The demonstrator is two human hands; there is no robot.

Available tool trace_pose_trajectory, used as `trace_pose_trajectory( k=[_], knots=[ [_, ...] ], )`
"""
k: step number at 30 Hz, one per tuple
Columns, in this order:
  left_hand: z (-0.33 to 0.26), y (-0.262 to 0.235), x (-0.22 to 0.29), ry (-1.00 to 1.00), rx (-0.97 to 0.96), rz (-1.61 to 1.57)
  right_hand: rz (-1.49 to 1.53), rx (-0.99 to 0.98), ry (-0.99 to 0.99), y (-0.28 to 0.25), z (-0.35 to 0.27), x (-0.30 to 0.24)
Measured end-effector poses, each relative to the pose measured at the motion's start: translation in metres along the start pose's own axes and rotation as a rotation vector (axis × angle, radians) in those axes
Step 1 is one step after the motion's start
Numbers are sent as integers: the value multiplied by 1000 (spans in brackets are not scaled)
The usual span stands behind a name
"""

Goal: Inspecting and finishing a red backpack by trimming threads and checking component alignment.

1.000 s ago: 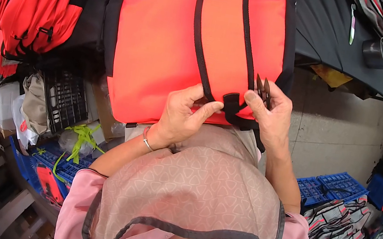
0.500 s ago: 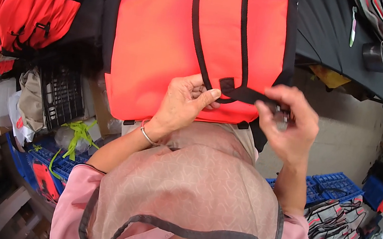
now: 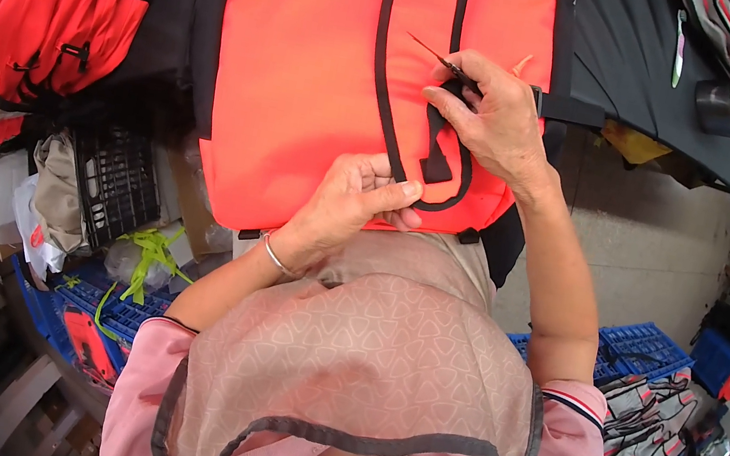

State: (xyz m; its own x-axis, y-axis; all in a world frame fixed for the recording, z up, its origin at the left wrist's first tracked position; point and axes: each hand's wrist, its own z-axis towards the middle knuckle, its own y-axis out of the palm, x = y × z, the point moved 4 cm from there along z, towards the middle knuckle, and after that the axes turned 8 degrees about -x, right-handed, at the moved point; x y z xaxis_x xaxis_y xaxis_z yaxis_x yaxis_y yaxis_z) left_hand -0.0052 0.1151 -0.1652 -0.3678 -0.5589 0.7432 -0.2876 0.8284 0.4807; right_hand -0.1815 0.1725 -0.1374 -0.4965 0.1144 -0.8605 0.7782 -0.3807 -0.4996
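Note:
A bright red-orange bag (image 3: 301, 92) with black piping lies in front of me, its near end against my lap. Near the bag's lower end, my left hand (image 3: 359, 193) is closed, pinching the curved black trim (image 3: 385, 106) between thumb and fingers. Further up and to the right, my right hand (image 3: 495, 115) is closed around a thin, dark, pointed tool (image 3: 426, 47), perhaps thread snips. A short black webbing strap (image 3: 439, 139) runs from a sewn patch up to the right hand's fingers. Their grip hides most of the tool and the strap's upper end.
Red and black bags (image 3: 72, 15) are piled at the far left. On the dark table at right stand a metal cup (image 3: 723, 107) and a white-and-green slim tool (image 3: 679, 49). Blue crates (image 3: 644, 352) and grey striped pieces (image 3: 640, 429) sit low at right; a black crate (image 3: 110, 190) stands left.
My right hand has moved up and left over the bag, swinging the strap from pointing right to pointing upward. The tool's point now shows. My left hand keeps its pinch.

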Motion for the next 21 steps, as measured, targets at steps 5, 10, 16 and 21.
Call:
trace_pose_trajectory(
  k=[5,10,16,21],
  knots=[
    [11,3,7,-106,33,-132,15,6,91,7,-1,8],
    [30,1,0,-29,104,72,147,70,219,5,-11,12],
    [31,1,-1,-77,171,55,21,231,249,-32,-61,-22],
    [28,7,8,-127,143,118,-246,144,29,-30,-92,-30]
  ],
)
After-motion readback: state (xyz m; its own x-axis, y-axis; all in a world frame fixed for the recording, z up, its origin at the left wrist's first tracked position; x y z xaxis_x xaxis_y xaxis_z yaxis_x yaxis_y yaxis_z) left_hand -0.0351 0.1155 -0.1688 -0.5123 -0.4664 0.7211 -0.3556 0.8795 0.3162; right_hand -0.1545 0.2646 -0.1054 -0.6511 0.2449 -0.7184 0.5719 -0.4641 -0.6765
